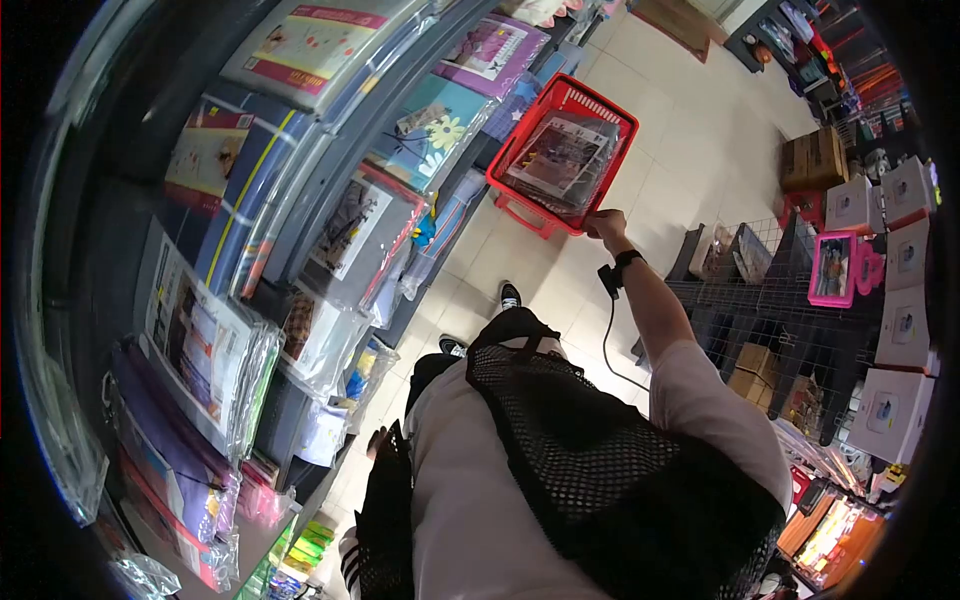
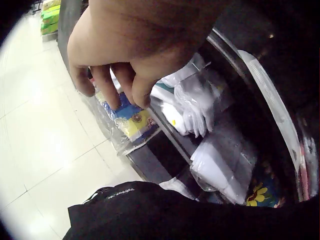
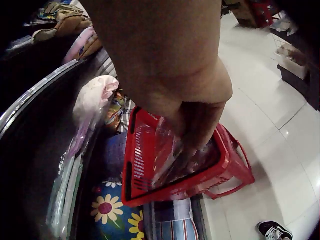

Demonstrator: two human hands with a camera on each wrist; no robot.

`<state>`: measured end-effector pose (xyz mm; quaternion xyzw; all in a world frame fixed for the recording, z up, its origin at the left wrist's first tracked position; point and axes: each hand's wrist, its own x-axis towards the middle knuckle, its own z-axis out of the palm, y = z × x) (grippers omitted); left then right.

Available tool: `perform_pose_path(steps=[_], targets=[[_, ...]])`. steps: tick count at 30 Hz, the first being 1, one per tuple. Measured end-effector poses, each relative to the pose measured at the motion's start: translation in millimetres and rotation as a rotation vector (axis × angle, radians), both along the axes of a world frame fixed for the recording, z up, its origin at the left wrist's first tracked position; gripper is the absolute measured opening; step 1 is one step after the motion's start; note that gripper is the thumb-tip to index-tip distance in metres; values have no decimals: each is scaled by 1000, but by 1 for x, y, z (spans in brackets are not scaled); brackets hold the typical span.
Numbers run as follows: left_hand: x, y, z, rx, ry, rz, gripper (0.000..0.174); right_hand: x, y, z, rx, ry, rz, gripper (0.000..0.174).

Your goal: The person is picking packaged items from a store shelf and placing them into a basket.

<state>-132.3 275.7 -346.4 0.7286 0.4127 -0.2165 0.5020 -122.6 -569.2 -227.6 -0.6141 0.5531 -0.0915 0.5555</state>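
My right hand (image 1: 607, 230) grips the corner of the red shopping basket (image 1: 523, 140) nearest me, and some of its fingers reach inside the rim. A clear-wrapped flat package (image 1: 563, 155) with a printed picture lies in the basket. In the right wrist view the hand (image 3: 187, 107) covers that corner and part of the package. My left hand (image 2: 135, 55) hangs beside the shelf, its fingers loosely bent and holding nothing. Below it are a blue and yellow packet (image 2: 131, 120) and clear-bagged white items (image 2: 192, 107).
Shelves of packaged bedding (image 1: 440, 130) run along my left. Across the tiled floor (image 1: 660, 130) on the right stand a wire rack (image 1: 760, 305), white boxes (image 1: 890, 410) and a pink-framed box (image 1: 832, 270). My shoe (image 1: 511, 295) shows below the basket.
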Motion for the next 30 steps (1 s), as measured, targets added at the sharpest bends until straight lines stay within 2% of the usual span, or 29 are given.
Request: perform_pose_path(steps=[1,3,4,6,7,10,12,15,18,20,21,22,24,26,27,28,29,30], targets=[[-6,5,-8,6,1,-4,26,0,-8,-11,6,1,-4,15],[-9,4,-14,-201,-163,-425,38,2,-21,-34,33,-39,-114,10],[-8,-1,-15,-195,-161,-426,38,4,-28,-44,39,-38,-115,10],[7,-35,3,23,-27,-240,50,10,-40,-60,172,-127,-166,8],[18,-60,38,-281,-42,170,53,14,-43,-64,178,-125,-164,8],[46,-86,48,-289,22,283,60,33,-42,-62,133,-45,-165,12],[44,-98,55,-375,-58,152,64,40,-45,-71,37,82,-138,15],[45,-135,86,-370,-51,272,62,51,-61,-102,131,27,-104,20],[33,-156,100,-279,19,335,58,73,-36,-18,203,-116,-169,26],[16,-156,96,-238,66,361,55,41,-62,-105,243,-56,-171,30],[7,-163,103,-217,68,389,53,76,-83,-151,279,1,-185,34],[-5,-154,96,-231,99,360,55,72,-88,-153,282,4,-176,34],[-37,-162,104,-212,6,324,59,60,-86,-148,-361,336,496,42],[-48,-170,111,-211,100,399,61,71,-70,-93,-322,425,469,43],[-64,-171,114,-191,60,286,61,77,-64,-72,-286,514,431,44],[-78,-172,116,-173,20,174,61,76,-66,-74,-286,518,442,44],[-83,-172,115,-171,24,184,61,76,-68,-69,-474,478,636,46],[-86,-171,114,-202,61,284,61,78,-68,-64,-662,426,828,48]])
